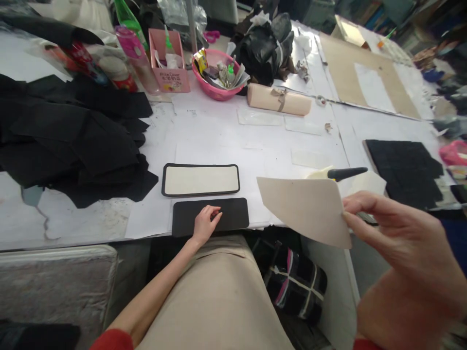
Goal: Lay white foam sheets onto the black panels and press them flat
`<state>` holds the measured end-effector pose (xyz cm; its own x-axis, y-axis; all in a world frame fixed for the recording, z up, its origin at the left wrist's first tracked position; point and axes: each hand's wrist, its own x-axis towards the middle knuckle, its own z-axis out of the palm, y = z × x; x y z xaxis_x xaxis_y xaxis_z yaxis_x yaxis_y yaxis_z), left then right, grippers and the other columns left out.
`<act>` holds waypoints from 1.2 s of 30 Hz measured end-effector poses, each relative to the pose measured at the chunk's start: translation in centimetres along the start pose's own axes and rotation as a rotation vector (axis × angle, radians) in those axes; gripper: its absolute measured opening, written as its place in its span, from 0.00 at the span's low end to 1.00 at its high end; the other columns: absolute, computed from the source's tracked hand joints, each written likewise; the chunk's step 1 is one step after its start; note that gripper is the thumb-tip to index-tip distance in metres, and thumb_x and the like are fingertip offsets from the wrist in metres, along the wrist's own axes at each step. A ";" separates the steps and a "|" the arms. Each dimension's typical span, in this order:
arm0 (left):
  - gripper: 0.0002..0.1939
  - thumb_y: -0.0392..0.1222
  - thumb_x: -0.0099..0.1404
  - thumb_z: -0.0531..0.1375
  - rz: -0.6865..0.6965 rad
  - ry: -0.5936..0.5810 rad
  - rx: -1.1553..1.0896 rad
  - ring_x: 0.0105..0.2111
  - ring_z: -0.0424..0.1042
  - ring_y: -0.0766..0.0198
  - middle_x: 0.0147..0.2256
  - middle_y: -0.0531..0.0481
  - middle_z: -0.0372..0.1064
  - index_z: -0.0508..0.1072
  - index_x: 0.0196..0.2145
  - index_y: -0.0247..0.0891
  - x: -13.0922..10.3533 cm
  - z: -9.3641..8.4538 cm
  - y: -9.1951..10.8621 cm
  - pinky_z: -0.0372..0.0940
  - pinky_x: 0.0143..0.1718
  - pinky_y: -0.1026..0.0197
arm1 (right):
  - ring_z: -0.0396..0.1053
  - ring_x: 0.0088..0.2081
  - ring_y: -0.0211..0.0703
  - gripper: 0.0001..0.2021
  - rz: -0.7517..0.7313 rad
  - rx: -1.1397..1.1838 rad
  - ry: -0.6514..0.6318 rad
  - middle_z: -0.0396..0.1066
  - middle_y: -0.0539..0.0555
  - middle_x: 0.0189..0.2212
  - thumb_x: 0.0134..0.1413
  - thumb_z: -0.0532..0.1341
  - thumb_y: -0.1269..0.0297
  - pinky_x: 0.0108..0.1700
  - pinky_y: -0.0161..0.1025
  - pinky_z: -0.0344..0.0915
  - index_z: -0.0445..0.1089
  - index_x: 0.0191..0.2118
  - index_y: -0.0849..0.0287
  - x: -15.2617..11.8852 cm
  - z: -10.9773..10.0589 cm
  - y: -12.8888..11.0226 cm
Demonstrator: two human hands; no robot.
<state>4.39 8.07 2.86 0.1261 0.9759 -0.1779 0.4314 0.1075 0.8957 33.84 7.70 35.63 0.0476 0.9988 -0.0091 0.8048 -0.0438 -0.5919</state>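
Observation:
My right hand (390, 233) pinches the right edge of a thin beige sheet (306, 206) between thumb and fingers, holding it up over the table's front edge. My left hand (208, 219) rests on a black rounded panel (233, 214) at the table edge, its fingers curled together; whether something small is between them is too small to tell. Just behind that panel lies a black-bordered piece with a cream panel (200, 180) on top. Right of it, partly behind the raised sheet, is a black-handled tool (346, 173) near some white material (365, 184).
Black cut pieces (73, 136) are heaped at left. Along the back stand a pink box (170, 73), a pink basket (219, 90) and a rolled beige bundle (277, 99). Another black stack (404, 170) lies at right. A tied bundle (297, 282) sits below the table.

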 end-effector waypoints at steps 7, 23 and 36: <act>0.25 0.52 0.53 0.69 -0.362 -0.285 -0.729 0.25 0.67 0.69 0.31 0.48 0.74 0.75 0.45 0.33 0.1 -0.3 2.6 0.61 0.27 0.65 | 0.70 0.35 0.44 0.13 0.071 0.236 -0.104 0.72 0.50 0.31 0.50 0.67 0.51 0.40 0.38 0.68 0.69 0.27 0.54 -2.9 2.2 -1.5; 0.16 0.48 0.51 0.70 -0.445 -0.081 -0.763 0.19 0.63 0.72 0.20 0.53 0.68 0.71 0.28 0.35 -4.1 -5.7 -1.1 0.57 0.21 0.69 | 0.68 0.29 0.39 0.17 0.371 0.464 -0.091 0.72 0.51 0.27 0.47 0.68 0.48 0.31 0.34 0.67 0.72 0.30 0.59 -3.7 10.1 5.6; 0.21 0.53 0.44 0.70 -0.578 0.256 -0.318 0.17 0.57 0.72 0.16 0.57 0.62 0.72 0.27 0.34 -5.3 -11.0 -5.6 0.50 0.18 0.68 | 0.71 0.28 0.42 0.12 0.565 0.214 -0.105 0.74 0.51 0.23 0.46 0.57 0.58 0.32 0.35 0.65 0.73 0.27 0.60 -1.7 28.9 14.4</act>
<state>-8.54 4.34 3.27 -0.2755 0.7553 -0.5947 0.0789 0.6343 0.7690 28.23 5.93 3.83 0.3656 0.8194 -0.4415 0.5350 -0.5731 -0.6207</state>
